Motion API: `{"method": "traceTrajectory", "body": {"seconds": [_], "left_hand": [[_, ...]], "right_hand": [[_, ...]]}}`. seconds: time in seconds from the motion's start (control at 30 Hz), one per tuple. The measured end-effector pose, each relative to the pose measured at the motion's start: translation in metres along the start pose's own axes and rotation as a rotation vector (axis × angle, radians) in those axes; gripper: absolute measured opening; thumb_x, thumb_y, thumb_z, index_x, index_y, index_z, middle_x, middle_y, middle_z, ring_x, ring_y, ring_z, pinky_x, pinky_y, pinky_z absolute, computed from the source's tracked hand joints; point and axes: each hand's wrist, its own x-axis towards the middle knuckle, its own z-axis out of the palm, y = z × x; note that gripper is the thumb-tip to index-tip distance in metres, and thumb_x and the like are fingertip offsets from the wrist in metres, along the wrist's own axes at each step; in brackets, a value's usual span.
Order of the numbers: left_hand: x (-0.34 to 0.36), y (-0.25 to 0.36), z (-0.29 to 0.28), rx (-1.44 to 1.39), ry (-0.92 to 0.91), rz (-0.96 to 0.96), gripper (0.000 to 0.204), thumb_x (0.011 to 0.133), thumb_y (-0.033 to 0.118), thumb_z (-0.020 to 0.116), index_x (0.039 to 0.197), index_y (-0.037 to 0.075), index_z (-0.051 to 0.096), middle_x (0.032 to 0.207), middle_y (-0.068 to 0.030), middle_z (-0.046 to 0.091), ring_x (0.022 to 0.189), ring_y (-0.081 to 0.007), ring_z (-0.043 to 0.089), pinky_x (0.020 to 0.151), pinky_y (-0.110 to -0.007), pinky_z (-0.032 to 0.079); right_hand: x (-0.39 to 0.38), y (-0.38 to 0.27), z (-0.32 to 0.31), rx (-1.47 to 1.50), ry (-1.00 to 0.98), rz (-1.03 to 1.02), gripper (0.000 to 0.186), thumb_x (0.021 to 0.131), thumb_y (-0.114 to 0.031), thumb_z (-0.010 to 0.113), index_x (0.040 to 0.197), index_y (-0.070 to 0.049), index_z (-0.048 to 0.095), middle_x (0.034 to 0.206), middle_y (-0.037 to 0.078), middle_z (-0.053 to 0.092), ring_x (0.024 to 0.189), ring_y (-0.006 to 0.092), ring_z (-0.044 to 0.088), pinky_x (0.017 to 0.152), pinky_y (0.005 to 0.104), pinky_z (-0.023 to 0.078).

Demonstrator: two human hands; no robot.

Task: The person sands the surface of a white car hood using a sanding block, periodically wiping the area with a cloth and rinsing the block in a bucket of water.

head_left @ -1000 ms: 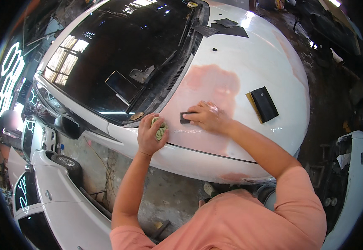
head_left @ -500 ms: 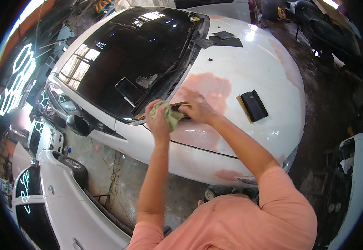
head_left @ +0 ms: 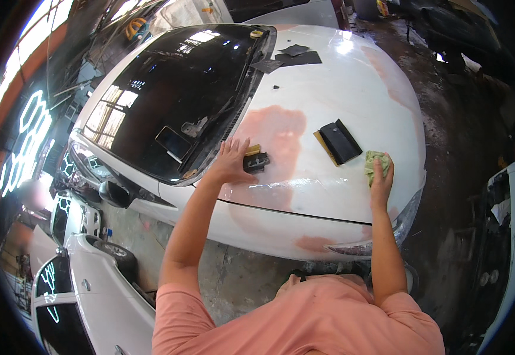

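A salmon-pink, short-sleeved shirt (head_left: pixel 311 316) leaves the forearms (head_left: pixel 193 222) and hands (head_left: pixel 231 163) bare.

On the hood (head_left: pixel 340 89) of the car, one block (head_left: pixel 256 163) lies on the left, just beside the left hand (head_left: pixel 229 165). Another block (head_left: pixel 343 142) lies to the right of it, between the two hands. The right hand (head_left: pixel 381 188) is at the right, with the cloth (head_left: pixel 370 170) in it. Farther behind, the sheets (head_left: pixel 299 58) lie near the windshield (head_left: pixel 169 89), which is left of the hood.
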Motion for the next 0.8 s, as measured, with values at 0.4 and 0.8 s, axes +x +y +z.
{"method": "traceTrajectory", "body": {"seconds": [0.4, 0.8], "left_hand": [[0.006, -0.034, 0.022, -0.154, 0.092, 0.08, 0.12, 0.063, 0.049, 0.096, 0.16, 0.005, 0.041, 0.149, -0.0271, 0.051, 0.14, -0.0408, 0.05, 0.12, -0.044, 0.04], [0.037, -0.048, 0.011, -0.216, -0.1, 0.112, 0.108, 0.057, 0.055, 0.096, 0.141, -0.002, 0.058, 0.137, -0.0242, 0.057, 0.135, -0.0392, 0.051, 0.113, -0.044, 0.044]], "right_hand": [[-0.022, 0.027, 0.029, -0.785, 0.161, -0.509, 0.063, 0.104, -0.031, 0.065, 0.152, 0.004, 0.043, 0.148, 0.031, 0.048, 0.14, 0.0487, 0.043, 0.118, 0.057, 0.036], [-0.022, 0.038, 0.033, -0.98, 0.245, -0.559, 0.067, 0.105, -0.036, 0.065, 0.154, 0.002, 0.041, 0.149, 0.028, 0.049, 0.139, 0.0461, 0.045, 0.118, 0.0542, 0.038]]}}
